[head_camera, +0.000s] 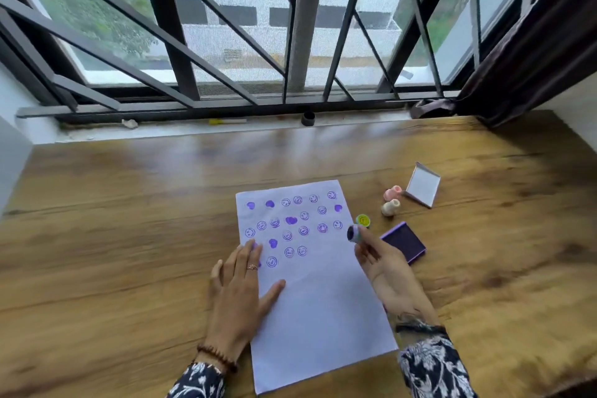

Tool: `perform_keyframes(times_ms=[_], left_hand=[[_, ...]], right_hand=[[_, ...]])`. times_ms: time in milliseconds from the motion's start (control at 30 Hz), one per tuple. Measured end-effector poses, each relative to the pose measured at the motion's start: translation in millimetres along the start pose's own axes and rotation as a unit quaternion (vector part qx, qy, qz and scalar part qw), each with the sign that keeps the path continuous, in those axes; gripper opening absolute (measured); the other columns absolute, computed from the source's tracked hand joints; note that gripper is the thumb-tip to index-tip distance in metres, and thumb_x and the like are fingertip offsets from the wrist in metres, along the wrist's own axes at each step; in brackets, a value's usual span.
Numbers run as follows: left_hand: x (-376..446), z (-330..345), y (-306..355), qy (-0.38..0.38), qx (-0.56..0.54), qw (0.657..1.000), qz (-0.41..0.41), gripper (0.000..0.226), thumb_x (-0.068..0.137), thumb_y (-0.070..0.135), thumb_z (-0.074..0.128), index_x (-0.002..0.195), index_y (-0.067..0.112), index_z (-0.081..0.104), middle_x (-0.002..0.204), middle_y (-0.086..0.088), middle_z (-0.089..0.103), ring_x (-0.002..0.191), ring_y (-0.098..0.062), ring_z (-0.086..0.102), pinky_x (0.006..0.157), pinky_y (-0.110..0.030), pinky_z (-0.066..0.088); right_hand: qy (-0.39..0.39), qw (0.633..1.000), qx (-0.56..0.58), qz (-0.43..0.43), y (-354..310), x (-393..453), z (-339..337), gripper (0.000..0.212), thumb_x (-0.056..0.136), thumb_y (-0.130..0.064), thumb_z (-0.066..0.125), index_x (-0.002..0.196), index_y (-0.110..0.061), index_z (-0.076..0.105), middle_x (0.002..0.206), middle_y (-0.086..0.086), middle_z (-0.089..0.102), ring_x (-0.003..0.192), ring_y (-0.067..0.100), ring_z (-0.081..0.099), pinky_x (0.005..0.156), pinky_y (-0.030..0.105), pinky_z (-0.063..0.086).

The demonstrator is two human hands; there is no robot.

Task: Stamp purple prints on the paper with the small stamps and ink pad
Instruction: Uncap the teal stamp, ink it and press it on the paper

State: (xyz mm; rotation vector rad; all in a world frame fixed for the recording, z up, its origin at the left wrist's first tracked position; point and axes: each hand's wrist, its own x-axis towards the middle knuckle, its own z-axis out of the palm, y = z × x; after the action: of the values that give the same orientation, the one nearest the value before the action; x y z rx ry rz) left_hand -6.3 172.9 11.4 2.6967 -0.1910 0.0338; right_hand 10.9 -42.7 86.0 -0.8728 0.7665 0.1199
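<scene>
Two hands are working over the paper (pixel 318 294). Left hand (pixel 237 294) is lying flat, fingers spread, pressing the sheet's left edge. Right hand (pixel 386 268) is pinching a stamp (pixel 354 234) at its fingertips, inked face tilting toward the prints. Pad (pixel 403 241) is sitting open just beyond the right fingers, three stamps (pixel 390 207) farther out.

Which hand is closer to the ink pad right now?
The right hand, holding a small stamp, sits just beside the ink pad, at its left edge. The left hand lies flat on the paper's far side.
</scene>
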Motion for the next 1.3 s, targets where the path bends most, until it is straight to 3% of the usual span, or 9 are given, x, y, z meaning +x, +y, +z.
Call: perform_keyframes(times_ms=[100, 200, 500, 700, 867, 967, 1033, 1167, 1300], left_hand=[[7.6, -0.7, 14.6, 0.025, -0.006, 0.999, 0.018, 0.057, 0.076, 0.050, 0.049, 0.120, 0.015, 0.055, 0.125, -0.008, 0.059, 0.118, -0.021, 0.044, 0.096, -0.051, 0.035], [26.5, 5.1, 47.1, 0.036, -0.041, 0.996, 0.067, 0.044, 0.072, 0.027, 0.076, 0.112, 0.016, 0.061, 0.110, -0.006, 0.066, 0.111, -0.020, 0.047, 0.092, -0.041, 0.026], [112.2, 42.9, 160.1, -0.070, -0.023, 0.982, 0.174, 0.034, 0.091, 0.015, 0.049, 0.125, 0.014, 0.048, 0.126, -0.007, 0.050, 0.114, -0.026, 0.044, 0.089, -0.035, 0.032], [118.0, 47.0, 157.5, -0.138, -0.092, 0.977, 0.133, 0.016, 0.090, 0.010, 0.050, 0.079, -0.001, 0.056, 0.095, -0.020, 0.053, 0.087, -0.035, 0.052, 0.075, -0.046, 0.046], [104.7, 46.2, 160.1, -0.119, -0.068, 0.980, 0.147, 0.012, 0.087, 0.012, 0.055, 0.091, 0.001, 0.060, 0.102, -0.015, 0.055, 0.092, -0.029, 0.053, 0.077, -0.039, 0.044], [95.8, 40.8, 163.5, -0.070, -0.166, 0.979, 0.098, 0.011, 0.084, 0.009, 0.062, 0.092, 0.002, 0.064, 0.094, -0.014, 0.060, 0.085, -0.027, 0.058, 0.075, -0.035, 0.047], [88.6, 33.6, 167.8, -0.032, -0.310, 0.950, -0.012, 0.014, 0.077, 0.008, 0.071, 0.090, 0.005, 0.069, 0.085, -0.007, 0.068, 0.077, -0.018, 0.063, 0.070, -0.021, 0.048], [73.0, 23.4, 173.8, -0.102, -0.601, 0.775, -0.163, 0.015, 0.077, 0.008, 0.068, 0.092, 0.006, 0.071, 0.073, 0.005, 0.074, 0.073, -0.009, 0.067, 0.062, -0.014, 0.052], [64.7, 13.1, 177.5, -0.137, -0.630, 0.753, -0.128, 0.023, 0.069, 0.025, 0.068, 0.087, 0.014, 0.074, 0.076, 0.003, 0.076, 0.076, -0.010, 0.068, 0.064, -0.014, 0.053]], right_hand=[[-0.022, 0.997, 0.074, 0.023, -17.2, -2.9, -15.3, 0.030, 0.087, -0.010, 0.056, 0.064, -0.007, 0.075, 0.064, 0.000, 0.073, 0.051, 0.004, 0.065, 0.050, 0.013, 0.053], [-0.015, 0.993, 0.115, 0.015, -30.3, -4.5, -31.5, 0.035, 0.085, -0.007, 0.056, 0.055, -0.005, 0.073, 0.060, 0.003, 0.071, 0.050, 0.007, 0.064, 0.047, 0.014, 0.053], [-0.024, 0.985, 0.169, 0.018, -63.5, 10.1, -71.5, 0.029, 0.088, -0.004, 0.054, 0.065, -0.002, 0.072, 0.055, 0.005, 0.069, 0.046, 0.008, 0.064, 0.045, 0.017, 0.054], [-0.046, 0.988, 0.147, 0.030, -67.8, 16.2, -78.1, 0.032, 0.086, -0.002, 0.054, 0.061, -0.003, 0.074, 0.061, 0.007, 0.072, 0.051, 0.008, 0.066, 0.047, 0.017, 0.055], [-0.039, 0.989, 0.135, 0.041, -71.9, 20.2, -78.7, 0.024, 0.086, -0.001, 0.055, 0.069, -0.001, 0.071, 0.064, 0.007, 0.071, 0.053, 0.009, 0.064, 0.048, 0.017, 0.055], [-0.044, 0.993, 0.105, 0.036, -71.9, 20.5, -78.3, 0.013, 0.085, -0.002, 0.055, 0.080, 0.000, 0.067, 0.069, 0.007, 0.070, 0.055, 0.009, 0.065, 0.050, 0.017, 0.056], [-0.059, 0.996, 0.065, 0.015, -71.4, 18.7, -78.8, 0.010, 0.079, -0.004, 0.060, 0.080, -0.001, 0.070, 0.071, 0.007, 0.072, 0.057, 0.009, 0.066, 0.054, 0.017, 0.056], [-0.094, 0.992, -0.054, -0.062, -71.3, 13.0, -78.9, 0.015, 0.075, -0.010, 0.064, 0.088, -0.006, 0.072, 0.081, 0.004, 0.076, 0.071, 0.009, 0.069, 0.063, 0.016, 0.056], [-0.122, 0.979, -0.115, -0.112, -71.5, 3.8, -71.0, 0.011, 0.079, -0.009, 0.064, 0.085, -0.011, 0.074, 0.085, 0.003, 0.076, 0.077, 0.010, 0.069, 0.064, 0.015, 0.055]])
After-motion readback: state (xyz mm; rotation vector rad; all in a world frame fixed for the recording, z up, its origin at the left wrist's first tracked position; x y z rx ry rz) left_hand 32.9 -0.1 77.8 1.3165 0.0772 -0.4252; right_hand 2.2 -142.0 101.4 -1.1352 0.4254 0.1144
